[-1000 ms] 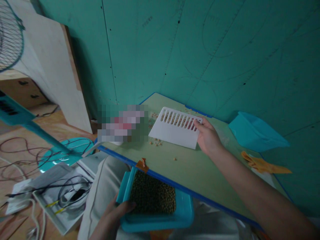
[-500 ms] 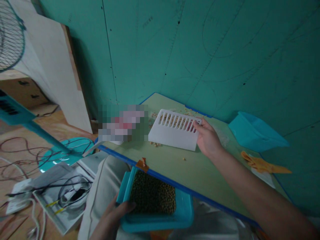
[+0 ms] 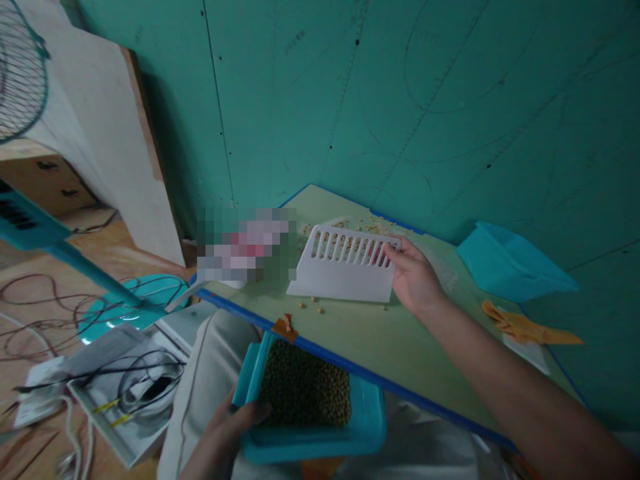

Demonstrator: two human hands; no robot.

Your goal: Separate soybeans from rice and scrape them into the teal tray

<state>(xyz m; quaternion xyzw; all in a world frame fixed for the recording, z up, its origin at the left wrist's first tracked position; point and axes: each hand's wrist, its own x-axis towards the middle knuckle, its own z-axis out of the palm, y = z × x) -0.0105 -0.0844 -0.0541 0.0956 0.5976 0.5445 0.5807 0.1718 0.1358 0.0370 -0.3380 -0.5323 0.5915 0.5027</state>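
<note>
My right hand (image 3: 414, 278) grips the right end of a white slotted plastic scraper (image 3: 343, 273), held on edge on the green board (image 3: 380, 333). A few pale beans (image 3: 313, 305) lie just in front of the scraper, and more are scattered behind it near the wall. My left hand (image 3: 227, 430) holds the near left rim of a teal tray (image 3: 367, 427) filled with dark green beans (image 3: 305, 393), held on my lap just below the board's blue front edge.
A teal bin (image 3: 510, 263) and a piece of orange cloth (image 3: 525, 328) sit at the board's right. A blurred-out item (image 3: 245, 247) is at its far left. A fan base (image 3: 123, 310), cables and a power strip (image 3: 125, 393) lie on the floor at left.
My right hand has dragged the scraper toward me and to the left, pushing loose beans closer to the board's front edge. The tray and my left hand stay put.
</note>
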